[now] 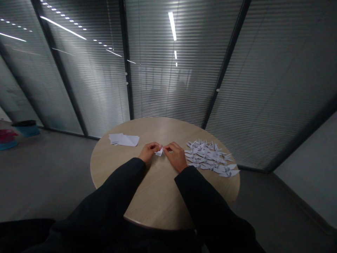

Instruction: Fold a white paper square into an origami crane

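A small piece of folded white paper [159, 153] is held between my two hands over the middle of the round table. My left hand [150, 151] pinches its left side between thumb and fingers. From the right, my right hand [174, 154] grips the paper with its fingertips. Part of the paper is hidden behind the fingers, so its exact fold cannot be made out. Just right of my right hand lies a heap of folded white paper cranes [207, 157]. Several loose white paper sheets [126, 140] lie in an overlapping stack to the left of my left hand.
The round wooden table [158, 196] stands close to a glass partition with blinds [171, 95]. On the floor at far left are a blue bin [28, 130] with a dark rim and a red and blue container [7, 138]. A white wall [313, 175] is at right.
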A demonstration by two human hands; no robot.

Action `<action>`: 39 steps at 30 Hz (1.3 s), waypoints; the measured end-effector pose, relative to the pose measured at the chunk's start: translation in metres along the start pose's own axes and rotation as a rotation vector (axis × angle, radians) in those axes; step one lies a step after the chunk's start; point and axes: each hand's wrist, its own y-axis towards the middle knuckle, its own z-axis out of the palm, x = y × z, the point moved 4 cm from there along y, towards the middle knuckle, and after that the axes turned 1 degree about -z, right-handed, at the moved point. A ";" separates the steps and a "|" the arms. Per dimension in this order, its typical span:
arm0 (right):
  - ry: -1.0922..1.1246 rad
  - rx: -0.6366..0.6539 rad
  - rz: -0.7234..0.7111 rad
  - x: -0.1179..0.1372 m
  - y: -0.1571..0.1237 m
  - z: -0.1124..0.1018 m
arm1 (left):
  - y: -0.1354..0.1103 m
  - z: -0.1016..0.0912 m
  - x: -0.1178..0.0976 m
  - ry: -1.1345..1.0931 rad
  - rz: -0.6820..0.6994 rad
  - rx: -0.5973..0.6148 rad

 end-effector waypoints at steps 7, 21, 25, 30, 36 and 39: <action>-0.033 -0.005 -0.028 0.005 0.000 -0.002 | -0.001 0.002 -0.004 0.083 0.062 -0.012; -0.045 0.016 0.019 0.003 0.000 -0.002 | -0.003 0.004 -0.009 0.091 0.042 -0.025; -0.021 0.026 0.022 0.005 0.001 -0.003 | -0.004 0.004 -0.010 0.084 0.031 -0.047; 0.013 0.031 0.009 0.007 0.002 -0.004 | -0.003 0.002 -0.009 0.060 0.033 -0.038; 0.037 0.020 0.005 0.008 0.003 -0.005 | -0.002 0.001 -0.006 0.051 0.045 -0.008; 0.033 0.018 0.009 0.009 0.003 -0.005 | -0.003 0.001 -0.006 0.051 0.048 -0.011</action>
